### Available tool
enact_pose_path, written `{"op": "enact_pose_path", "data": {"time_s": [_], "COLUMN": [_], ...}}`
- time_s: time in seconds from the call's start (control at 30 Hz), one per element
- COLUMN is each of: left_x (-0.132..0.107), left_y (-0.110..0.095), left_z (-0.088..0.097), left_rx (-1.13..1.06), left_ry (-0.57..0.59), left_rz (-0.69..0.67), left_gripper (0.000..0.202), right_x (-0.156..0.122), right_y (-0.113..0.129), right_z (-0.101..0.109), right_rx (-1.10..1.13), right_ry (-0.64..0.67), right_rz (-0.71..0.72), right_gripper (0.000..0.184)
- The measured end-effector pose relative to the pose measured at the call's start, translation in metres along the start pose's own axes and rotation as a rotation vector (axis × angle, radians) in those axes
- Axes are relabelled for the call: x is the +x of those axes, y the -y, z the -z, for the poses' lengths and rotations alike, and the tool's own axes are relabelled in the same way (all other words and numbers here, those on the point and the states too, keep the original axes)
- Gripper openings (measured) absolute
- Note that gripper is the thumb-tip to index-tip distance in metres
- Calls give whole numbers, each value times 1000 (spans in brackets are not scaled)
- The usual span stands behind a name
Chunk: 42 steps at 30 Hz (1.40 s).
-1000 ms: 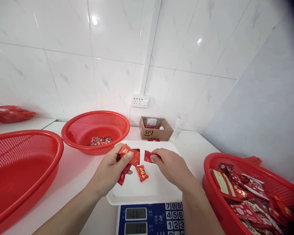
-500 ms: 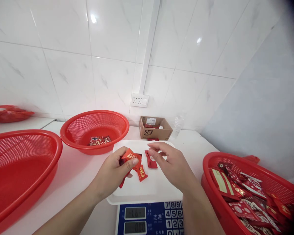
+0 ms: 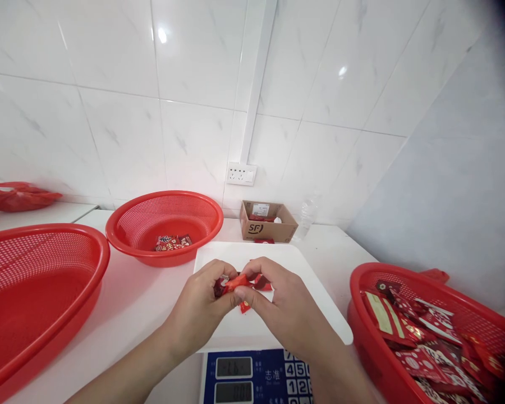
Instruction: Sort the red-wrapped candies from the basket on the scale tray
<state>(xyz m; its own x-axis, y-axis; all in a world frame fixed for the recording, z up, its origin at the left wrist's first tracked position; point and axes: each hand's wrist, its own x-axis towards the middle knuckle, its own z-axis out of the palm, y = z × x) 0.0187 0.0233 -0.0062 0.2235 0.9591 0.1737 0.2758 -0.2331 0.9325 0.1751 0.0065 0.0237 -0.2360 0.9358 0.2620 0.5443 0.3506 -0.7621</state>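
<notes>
Both hands meet over the white tray [image 3: 320, 292] of the scale [image 3: 256, 379]. My left hand [image 3: 200, 311] is closed round a few red candy packets [image 3: 235, 282]. My right hand [image 3: 286, 306] pinches the same bunch of packets from the right, thumb and forefinger closed on it. Another red packet [image 3: 265, 285] peeks out behind my right fingers, and a bit of one [image 3: 244, 307] shows below the hands on the tray.
A red mesh basket [image 3: 164, 224] with a few packets stands behind the tray. A large red basket [image 3: 33, 292] is at the left. A red basket [image 3: 429, 336] full of red packets is at the right. A small cardboard box [image 3: 268, 221] and a clear bottle [image 3: 306, 216] stand by the wall.
My right hand let go of its packet on the tray, then moved left onto the bunch in my left hand. The hands now touch.
</notes>
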Motion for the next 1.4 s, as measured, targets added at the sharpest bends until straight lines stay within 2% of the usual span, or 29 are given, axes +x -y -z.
{"op": "enact_pose_path", "data": {"time_s": [0.1,0.23,0.3,0.37,0.6,0.7,0.87,1.03,1.17,1.27,1.4], "left_x": [-1,-2,-3,-3,-3,-1,2,5,5,5,5], "left_y": [-1,-2,-3,-5,-8,-6,-3,-5,-4,-1,2], "left_z": [1,1,0,-1,4,7,12,13,12,12,10], "left_rx": [-37,-32,-35,-51,-245,-365,-591,-703,-687,-642,-517], "left_ry": [23,43,40,41,83,98,40,-42,-25,-24,-82], "left_rz": [16,3,-1,4,76,99,161,188,168,137,99], "left_gripper": [12,4,7,12,18,26,35,35,35,34,34], "right_x": [0,1,1,2,2,2,2,9,18,22,20], "right_y": [0,1,0,-1,-12,-15,-14,-24,-38,-45,-36], "right_z": [1,-1,-2,-2,7,12,18,17,8,6,8], "right_rx": [44,62,69,76,60,55,-3,-365,-542,-536,-351], "right_ry": [-7,8,14,-5,-265,-307,-227,88,196,197,5], "right_rz": [-12,-13,-19,-7,99,102,104,-21,-93,-85,-36], "right_gripper": [1,9,3,6,21,24,25,21,23,26,23]}}
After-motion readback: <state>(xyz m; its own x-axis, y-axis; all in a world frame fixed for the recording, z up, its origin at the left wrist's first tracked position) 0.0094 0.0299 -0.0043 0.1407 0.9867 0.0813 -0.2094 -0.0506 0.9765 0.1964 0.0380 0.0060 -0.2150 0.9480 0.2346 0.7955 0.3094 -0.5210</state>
